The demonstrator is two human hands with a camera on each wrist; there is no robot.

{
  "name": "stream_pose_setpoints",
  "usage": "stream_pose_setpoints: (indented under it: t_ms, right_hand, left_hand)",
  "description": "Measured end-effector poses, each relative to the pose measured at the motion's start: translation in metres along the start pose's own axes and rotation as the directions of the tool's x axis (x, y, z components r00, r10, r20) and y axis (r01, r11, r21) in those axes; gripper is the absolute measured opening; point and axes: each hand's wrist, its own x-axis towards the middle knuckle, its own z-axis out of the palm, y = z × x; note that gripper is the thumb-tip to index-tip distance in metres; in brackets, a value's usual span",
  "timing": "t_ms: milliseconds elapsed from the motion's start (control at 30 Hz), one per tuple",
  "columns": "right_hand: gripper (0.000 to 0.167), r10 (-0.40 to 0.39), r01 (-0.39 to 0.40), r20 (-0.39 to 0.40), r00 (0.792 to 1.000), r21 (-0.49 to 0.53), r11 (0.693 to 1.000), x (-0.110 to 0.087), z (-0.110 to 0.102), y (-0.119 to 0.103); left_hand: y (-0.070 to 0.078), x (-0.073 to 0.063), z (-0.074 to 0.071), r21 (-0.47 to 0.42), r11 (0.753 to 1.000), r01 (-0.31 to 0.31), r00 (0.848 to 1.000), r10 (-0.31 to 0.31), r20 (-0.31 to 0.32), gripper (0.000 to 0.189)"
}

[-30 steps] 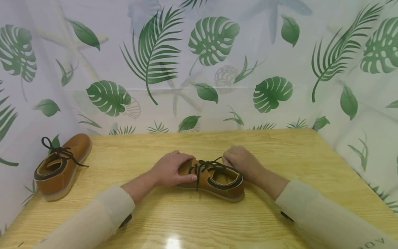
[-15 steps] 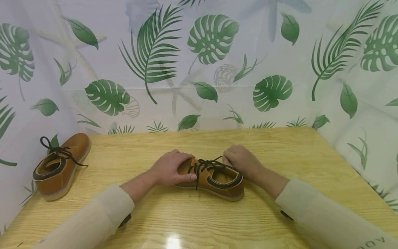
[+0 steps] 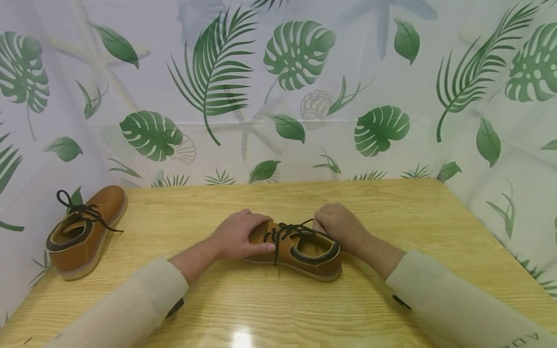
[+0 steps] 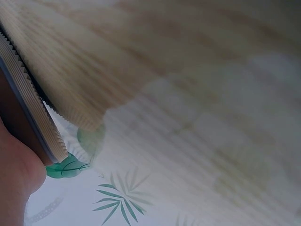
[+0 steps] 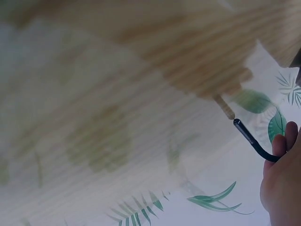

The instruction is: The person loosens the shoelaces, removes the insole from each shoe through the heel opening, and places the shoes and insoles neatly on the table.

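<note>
A brown leather shoe (image 3: 285, 253) with dark laces lies in the middle of the table, its toe to the left. My left hand (image 3: 237, 235) grips the toe, thumb on the near side and fingers over the far side. In the left wrist view, the ridged sole (image 4: 37, 103) shows beside that hand. The dark shoelace (image 3: 292, 227) is tied in a bow. My right hand (image 3: 341, 227), beyond the shoe's opening, holds a strand of it in curled fingers. In the right wrist view, the lace's tip (image 5: 254, 143) sticks out of the fist.
A second brown shoe (image 3: 82, 249) with a tied black lace stands at the table's left edge, toe pointing away. The light wooden table (image 3: 278, 309) meets a leaf-printed cloth (image 3: 243, 96) at the back and both sides.
</note>
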Motion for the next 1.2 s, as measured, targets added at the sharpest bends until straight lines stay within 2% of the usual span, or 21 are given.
stream_pose_setpoints:
  t_ms: [567, 1200]
  right_hand:
    - [0.022, 0.034, -0.032, 0.027, 0.999, -0.067, 0.997, -0.0008, -0.0002, -0.0003]
    - [0.025, 0.037, -0.036, 0.006, 0.999, -0.108, 0.993, -0.0016, -0.0011, -0.0003]
  left_hand:
    - [0.0016, -0.0002, -0.0009, 0.011, 1.000, 0.001, 1.000, -0.001, 0.002, 0.068]
    - [0.0012, 0.0002, -0.0006, 0.012, 1.000, 0.011, 1.000, -0.011, 0.014, 0.070]
